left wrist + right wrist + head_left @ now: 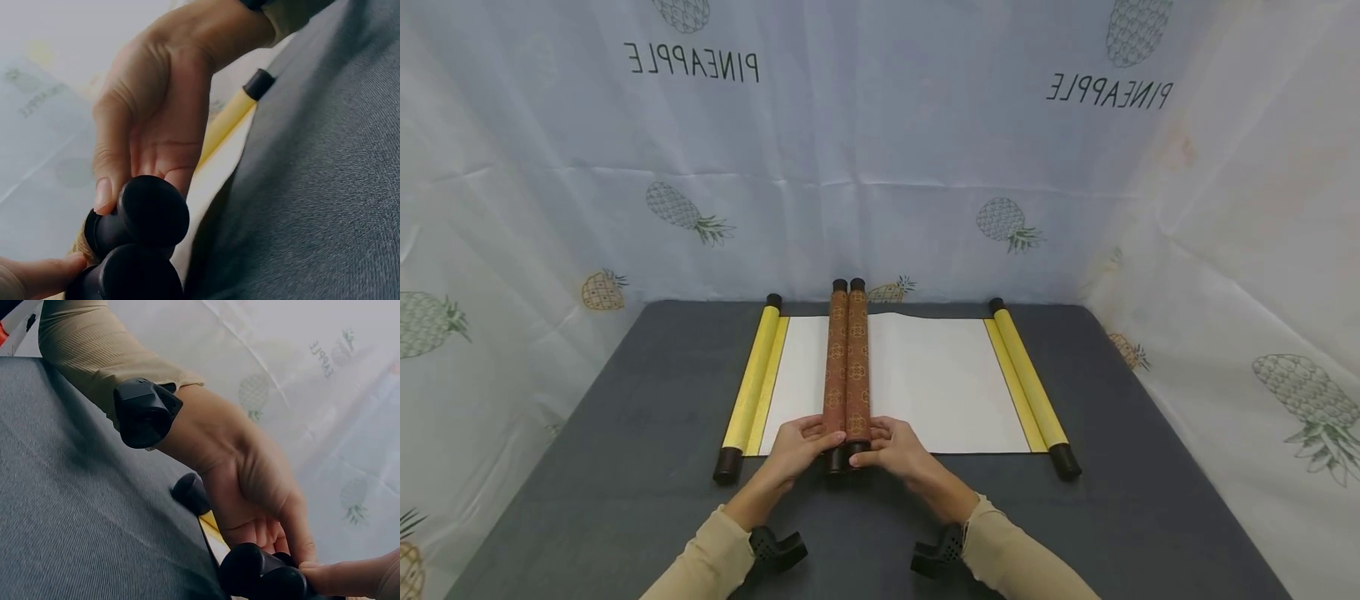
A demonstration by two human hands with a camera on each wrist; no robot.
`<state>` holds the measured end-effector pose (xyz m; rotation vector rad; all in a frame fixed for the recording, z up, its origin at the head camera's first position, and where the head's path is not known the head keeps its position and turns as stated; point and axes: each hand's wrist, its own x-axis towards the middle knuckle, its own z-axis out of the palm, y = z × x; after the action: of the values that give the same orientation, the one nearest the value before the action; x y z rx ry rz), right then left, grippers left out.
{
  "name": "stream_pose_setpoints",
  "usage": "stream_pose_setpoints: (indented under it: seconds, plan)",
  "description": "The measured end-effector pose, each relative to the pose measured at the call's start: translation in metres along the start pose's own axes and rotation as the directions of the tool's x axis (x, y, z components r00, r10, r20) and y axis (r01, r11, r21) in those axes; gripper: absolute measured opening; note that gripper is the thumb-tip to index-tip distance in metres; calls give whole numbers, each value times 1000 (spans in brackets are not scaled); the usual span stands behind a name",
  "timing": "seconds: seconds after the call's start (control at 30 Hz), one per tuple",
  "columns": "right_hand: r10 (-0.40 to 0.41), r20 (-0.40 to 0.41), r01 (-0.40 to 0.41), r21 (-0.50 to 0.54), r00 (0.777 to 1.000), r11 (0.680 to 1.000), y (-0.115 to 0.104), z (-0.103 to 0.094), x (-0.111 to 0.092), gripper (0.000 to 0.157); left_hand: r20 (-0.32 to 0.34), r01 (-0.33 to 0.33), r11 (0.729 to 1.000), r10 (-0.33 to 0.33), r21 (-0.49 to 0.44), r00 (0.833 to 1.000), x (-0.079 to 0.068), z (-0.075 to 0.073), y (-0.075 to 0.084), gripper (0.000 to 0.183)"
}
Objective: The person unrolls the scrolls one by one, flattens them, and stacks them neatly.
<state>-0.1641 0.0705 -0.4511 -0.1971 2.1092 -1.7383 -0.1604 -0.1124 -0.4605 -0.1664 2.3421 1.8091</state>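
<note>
A brown patterned scroll (847, 367), rolled into two tubes lying side by side, rests lengthwise on the white sheet (940, 383) of an unrolled yellow scroll. My left hand (808, 437) and right hand (880, 446) hold its near end from either side, fingers curled beside the black end knobs (150, 209). In the left wrist view the right hand's thumb (103, 187) presses on a knob. In the right wrist view the left hand's thumb (300, 537) touches the knobs (250, 569).
The yellow scroll's left roller (752, 383) and right roller (1030, 383) lie spread apart on the grey table (625, 433). A pale pineapple-print cloth (880, 167) hangs behind the table and on both sides of it.
</note>
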Motion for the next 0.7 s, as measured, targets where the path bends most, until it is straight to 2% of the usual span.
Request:
stream_pose_setpoints:
  seconds: [0.23, 0.5, 0.7]
  plan:
    - [45, -28, -45, -16, 999, 999, 9, -12, -3, 79, 30, 15, 1000, -16, 26, 999, 8, 16, -3, 65]
    - [66, -9, -66, 3, 998, 998, 14, -17, -1, 77, 25, 7, 999, -9, 43, 1000, 11, 20, -3, 65]
    - [83, 3, -82, -30, 997, 996, 16, -22, 2, 76, 25, -45, 990, 42, 131, 999, 13, 22, 1, 63]
